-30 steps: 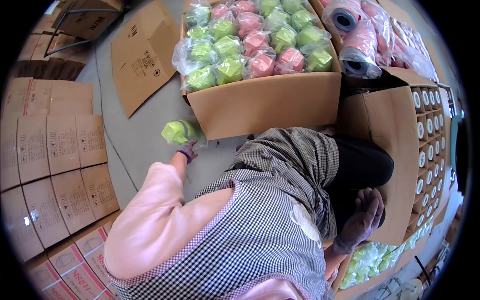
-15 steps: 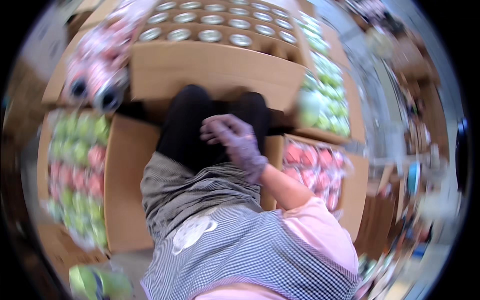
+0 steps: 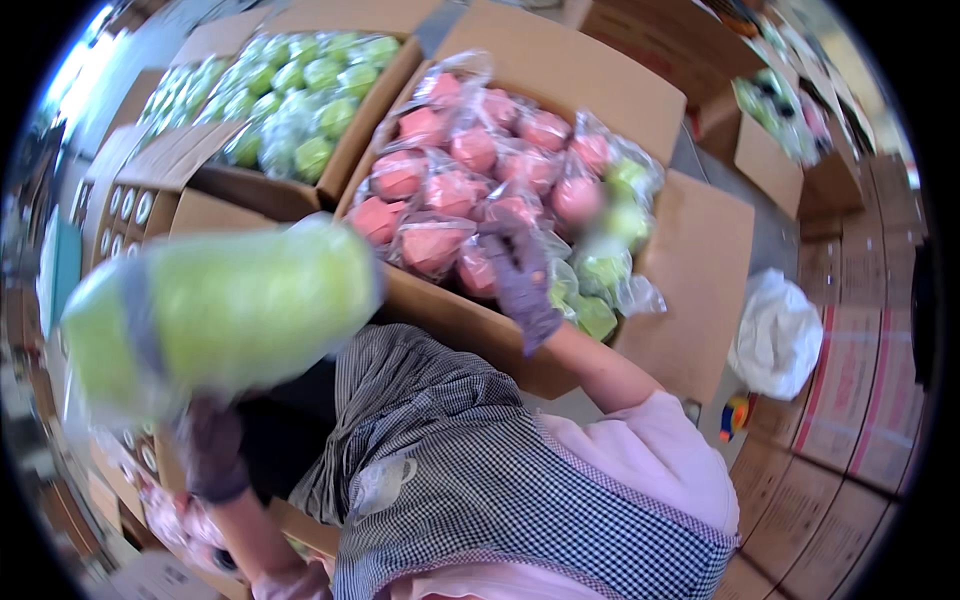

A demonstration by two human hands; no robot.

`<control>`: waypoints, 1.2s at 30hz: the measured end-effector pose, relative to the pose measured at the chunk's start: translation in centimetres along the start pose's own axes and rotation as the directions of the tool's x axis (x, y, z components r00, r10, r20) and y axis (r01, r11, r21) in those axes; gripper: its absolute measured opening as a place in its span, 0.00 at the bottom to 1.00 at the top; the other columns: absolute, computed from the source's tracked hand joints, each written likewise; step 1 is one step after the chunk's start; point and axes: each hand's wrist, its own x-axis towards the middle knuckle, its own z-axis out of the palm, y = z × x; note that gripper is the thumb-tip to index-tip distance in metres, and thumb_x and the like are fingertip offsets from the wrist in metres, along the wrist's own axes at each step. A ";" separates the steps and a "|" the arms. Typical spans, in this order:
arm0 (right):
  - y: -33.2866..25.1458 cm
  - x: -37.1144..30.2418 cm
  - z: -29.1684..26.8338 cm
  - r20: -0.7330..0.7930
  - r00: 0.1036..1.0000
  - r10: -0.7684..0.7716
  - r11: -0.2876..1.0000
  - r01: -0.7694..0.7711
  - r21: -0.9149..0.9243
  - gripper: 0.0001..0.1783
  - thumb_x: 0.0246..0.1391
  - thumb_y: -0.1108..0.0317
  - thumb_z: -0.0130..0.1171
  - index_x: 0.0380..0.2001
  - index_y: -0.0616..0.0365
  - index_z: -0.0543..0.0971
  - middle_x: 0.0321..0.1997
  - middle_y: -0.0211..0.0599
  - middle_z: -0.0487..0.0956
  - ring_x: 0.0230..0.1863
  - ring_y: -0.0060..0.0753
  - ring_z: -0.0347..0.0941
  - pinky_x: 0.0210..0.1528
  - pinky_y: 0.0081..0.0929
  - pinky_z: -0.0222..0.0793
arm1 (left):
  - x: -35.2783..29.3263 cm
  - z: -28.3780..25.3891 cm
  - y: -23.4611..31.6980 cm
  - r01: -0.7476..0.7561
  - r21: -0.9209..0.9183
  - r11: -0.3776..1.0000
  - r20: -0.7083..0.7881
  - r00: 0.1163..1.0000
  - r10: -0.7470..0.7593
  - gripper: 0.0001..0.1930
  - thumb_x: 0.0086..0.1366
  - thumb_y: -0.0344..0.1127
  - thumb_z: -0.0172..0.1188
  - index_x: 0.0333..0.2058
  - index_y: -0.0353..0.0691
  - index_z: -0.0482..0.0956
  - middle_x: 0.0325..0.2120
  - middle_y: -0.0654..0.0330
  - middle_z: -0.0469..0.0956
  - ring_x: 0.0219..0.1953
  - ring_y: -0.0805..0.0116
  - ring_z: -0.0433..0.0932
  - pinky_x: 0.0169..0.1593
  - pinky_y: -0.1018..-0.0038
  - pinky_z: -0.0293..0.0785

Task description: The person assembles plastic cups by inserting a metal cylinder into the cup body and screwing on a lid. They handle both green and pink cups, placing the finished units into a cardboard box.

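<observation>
At the left, a large green spool (image 3: pixel 215 315) wrapped in clear film is held up close to the camera, blurred, above the gloved left hand (image 3: pixel 213 452). The hand is seen just under the spool's lower left end; whether its fingers are closed round the spool cannot be told, since the spool hides them. The spool is judged to be light for its bulk, firm at the core but soft on the wound surface, and slippery in its film wrap; it is best taken round the middle of the body or by the end of the core, not by the loose film.

Further back, at the left, an open carton of green spools (image 3: pixel 290 105) is seen. To the right of it stands the open carton (image 3: pixel 560 70) of pink spools (image 3: pixel 450 190), with a few green ones at its right corner. The gloved right hand (image 3: pixel 520 275) is laid on the wrapped spools at the near edge of this carton, fingers loosely spread, not closed on any one. At the far right, a white bag (image 3: pixel 785 335) lies on the floor.
</observation>
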 end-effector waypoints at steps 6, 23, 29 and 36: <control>0.8 -1.0 -12.4 -0.460 0.782 0.420 0.901 -0.299 0.314 0.17 0.62 0.70 0.60 0.53 0.60 0.75 0.42 0.33 0.79 0.41 0.24 0.75 0.45 0.23 0.73 | 9.2 19.6 -2.6 0.267 -0.060 0.962 0.451 0.867 -0.212 0.19 0.67 0.33 0.61 0.54 0.34 0.73 0.50 0.53 0.78 0.43 0.56 0.84 0.38 0.61 0.87; 0.9 9.5 -13.7 0.210 0.905 0.369 0.563 -0.038 -0.826 0.51 0.41 0.47 0.73 0.69 0.43 0.63 0.70 0.63 0.60 0.70 0.63 0.57 0.69 0.50 0.58 | 2.8 38.7 -22.6 -0.147 0.689 0.710 0.658 0.538 -0.527 0.28 0.72 0.51 0.48 0.65 0.43 0.65 0.58 0.43 0.72 0.60 0.43 0.70 0.66 0.58 0.61; 5.4 9.4 -12.4 0.411 0.732 0.544 0.434 0.174 -0.884 0.47 0.41 0.49 0.70 0.66 0.41 0.65 0.67 0.58 0.62 0.63 0.69 0.63 0.64 0.54 0.64 | 2.2 39.7 -23.5 -0.184 0.577 0.796 0.774 0.434 -0.461 0.28 0.69 0.45 0.53 0.65 0.42 0.63 0.64 0.47 0.64 0.65 0.46 0.64 0.67 0.58 0.62; 12.7 5.9 -12.4 0.420 0.685 0.595 0.204 0.377 -0.903 0.42 0.53 0.46 0.60 0.69 0.42 0.60 0.71 0.54 0.58 0.67 0.62 0.60 0.68 0.55 0.56 | -3.9 33.6 -11.0 -0.483 0.613 0.625 0.756 0.589 -0.286 0.17 0.63 0.36 0.58 0.50 0.41 0.76 0.59 0.53 0.69 0.57 0.50 0.73 0.53 0.62 0.77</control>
